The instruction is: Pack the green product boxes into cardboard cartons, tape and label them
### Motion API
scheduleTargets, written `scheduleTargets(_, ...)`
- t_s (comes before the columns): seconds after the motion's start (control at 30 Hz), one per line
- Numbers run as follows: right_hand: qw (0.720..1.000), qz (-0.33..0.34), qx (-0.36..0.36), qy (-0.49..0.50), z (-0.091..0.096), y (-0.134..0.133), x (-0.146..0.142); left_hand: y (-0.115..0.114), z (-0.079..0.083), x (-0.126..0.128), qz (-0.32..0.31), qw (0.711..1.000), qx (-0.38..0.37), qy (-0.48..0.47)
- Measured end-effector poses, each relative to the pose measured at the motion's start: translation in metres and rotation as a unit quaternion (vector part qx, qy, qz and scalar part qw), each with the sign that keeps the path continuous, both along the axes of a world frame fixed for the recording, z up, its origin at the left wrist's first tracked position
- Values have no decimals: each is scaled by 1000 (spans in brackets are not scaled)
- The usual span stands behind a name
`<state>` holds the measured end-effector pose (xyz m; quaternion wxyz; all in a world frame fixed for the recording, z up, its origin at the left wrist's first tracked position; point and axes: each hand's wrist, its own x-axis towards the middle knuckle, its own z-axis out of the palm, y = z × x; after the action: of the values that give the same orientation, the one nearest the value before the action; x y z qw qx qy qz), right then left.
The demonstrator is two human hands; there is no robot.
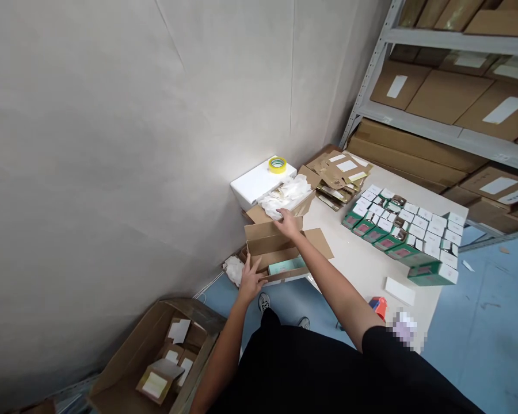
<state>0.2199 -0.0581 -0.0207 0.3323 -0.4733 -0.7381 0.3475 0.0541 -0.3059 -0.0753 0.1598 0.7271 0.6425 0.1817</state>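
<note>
A long open cardboard box [267, 244] sits at the table's near left edge with its flaps raised. Inside it lies a mint-green box [286, 265]. My left hand [250, 280] grips the cardboard box at its near left corner, thumb and fingers around the edge. Over the far side of that box reaches my right hand [289, 225], its fingers apart and the fingertips at crumpled white paper [287, 195]. This paper fills another open carton just behind. Whether the right fingertips touch the paper I cannot tell for certain.
A yellow tape roll [277, 165] rests on a white box [259, 179] by the wall. Flattened cartons [343, 169] and rows of green-and-white boxes [403, 227] stand on the table [349, 253]. A large carton [125, 356] is on the lower left; shelves [444, 132] hold cartons.
</note>
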Motion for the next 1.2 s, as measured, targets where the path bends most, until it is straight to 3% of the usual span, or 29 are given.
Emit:
scheduleTargets(0.2,987,-12,-38,-157,-9,56,-47,13,-6,-33,-23,999,-12,-21)
scheduleTargets(0.4,964,-1,-45,-261,-21,89,-72,25,-10,-51,-69,997,-11,-46)
scheduleTargets(0.5,965,-29,-10,-262,-19,96,-75,27,-12,-56,-77,995,-5,-61)
scheduleTargets(0.67,977,-66,64,-195,2,106,-69,33,-17,-58,-74,994,-13,-82)
scheduleTargets(0.8,975,-16,58,-216,14,109,-65,37,-18,-53,-65,993,-24,-95)
scheduleTargets(0.9,968,72,9,-240,13,101,-60,37,-15,-50,-60,994,-26,-93)
scheduleTargets(0.97,969,89,-7,-231,9,93,-55,37,-11,-49,-59,994,-20,-85)
scheduleTargets(1.2,979,-116,63,-153,1,83,-24,32,-4,-47,-65,996,-18,-54)
